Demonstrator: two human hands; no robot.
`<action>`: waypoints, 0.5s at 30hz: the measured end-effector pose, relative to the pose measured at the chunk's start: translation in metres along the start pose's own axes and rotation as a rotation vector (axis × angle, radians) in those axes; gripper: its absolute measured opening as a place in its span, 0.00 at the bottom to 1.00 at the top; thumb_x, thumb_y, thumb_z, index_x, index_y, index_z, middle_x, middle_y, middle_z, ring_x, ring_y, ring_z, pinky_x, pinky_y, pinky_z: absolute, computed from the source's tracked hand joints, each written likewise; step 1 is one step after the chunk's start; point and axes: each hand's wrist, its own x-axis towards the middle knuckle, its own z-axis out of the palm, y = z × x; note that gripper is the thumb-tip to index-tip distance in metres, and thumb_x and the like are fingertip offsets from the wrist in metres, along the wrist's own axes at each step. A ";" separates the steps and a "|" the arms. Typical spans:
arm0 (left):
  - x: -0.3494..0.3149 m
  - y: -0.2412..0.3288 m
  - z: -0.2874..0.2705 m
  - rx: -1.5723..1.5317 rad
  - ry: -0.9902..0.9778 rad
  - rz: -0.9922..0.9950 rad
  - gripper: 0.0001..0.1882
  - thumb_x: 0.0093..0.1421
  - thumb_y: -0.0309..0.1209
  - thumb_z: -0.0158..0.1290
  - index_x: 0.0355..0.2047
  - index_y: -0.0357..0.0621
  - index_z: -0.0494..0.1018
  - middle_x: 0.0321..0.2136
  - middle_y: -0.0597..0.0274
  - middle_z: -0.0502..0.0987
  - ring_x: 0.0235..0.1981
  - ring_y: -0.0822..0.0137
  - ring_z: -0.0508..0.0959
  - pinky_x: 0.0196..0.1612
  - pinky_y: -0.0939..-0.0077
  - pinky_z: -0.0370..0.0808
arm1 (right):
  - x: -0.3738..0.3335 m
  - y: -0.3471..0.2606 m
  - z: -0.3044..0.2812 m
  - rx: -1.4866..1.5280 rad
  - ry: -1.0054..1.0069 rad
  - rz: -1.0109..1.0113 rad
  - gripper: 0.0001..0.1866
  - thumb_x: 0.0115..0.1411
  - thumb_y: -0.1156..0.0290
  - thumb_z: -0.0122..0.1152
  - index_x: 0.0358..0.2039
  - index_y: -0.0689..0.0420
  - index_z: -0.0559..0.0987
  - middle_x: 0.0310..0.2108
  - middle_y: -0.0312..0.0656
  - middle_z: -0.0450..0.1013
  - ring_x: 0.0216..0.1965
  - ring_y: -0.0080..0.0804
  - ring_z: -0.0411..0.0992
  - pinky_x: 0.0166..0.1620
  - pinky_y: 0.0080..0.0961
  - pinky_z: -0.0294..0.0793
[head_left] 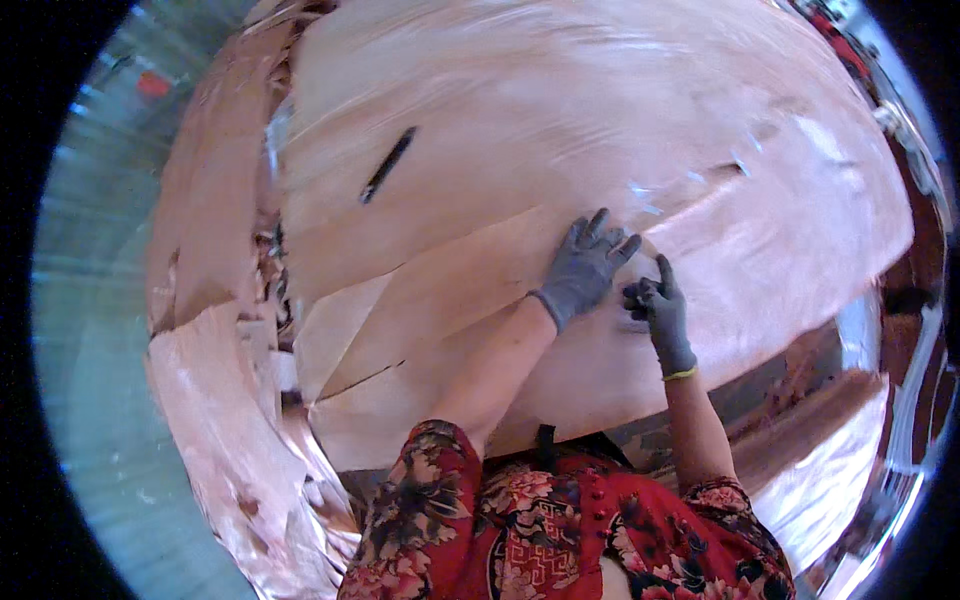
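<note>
A broad sheet of thin, pale reddish-brown wood veneer (480, 110) spreads in front of me, with overlapping pieces and a raised edge near my hands. My left hand (585, 265), in a grey glove, lies on the veneer with its fingers spread. Just to its right is my right hand (662, 310), also gloved, with a yellow band at the wrist. Its index finger stretches forward while the others bend in; I see nothing held in them. Farther left, a slim black tool (388, 165), shaped like a utility knife, lies on the sheet.
A long stack of ragged veneer strips (215, 190) runs along the left side, with more veneer (235, 430) nearer me. Another pale stack (825, 460) lies at the lower right, below the sheet's near edge. Greenish floor (110, 330) shows at far left.
</note>
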 end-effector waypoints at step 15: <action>-0.192 -0.099 -0.088 0.100 0.056 -0.351 0.33 0.54 0.38 0.51 0.59 0.38 0.59 0.59 0.51 0.61 0.62 0.47 0.57 0.61 0.47 0.53 | -0.028 -0.023 0.103 -0.128 -0.311 -0.178 0.32 0.62 0.76 0.46 0.65 0.57 0.49 0.26 0.42 0.74 0.22 0.22 0.70 0.26 0.18 0.70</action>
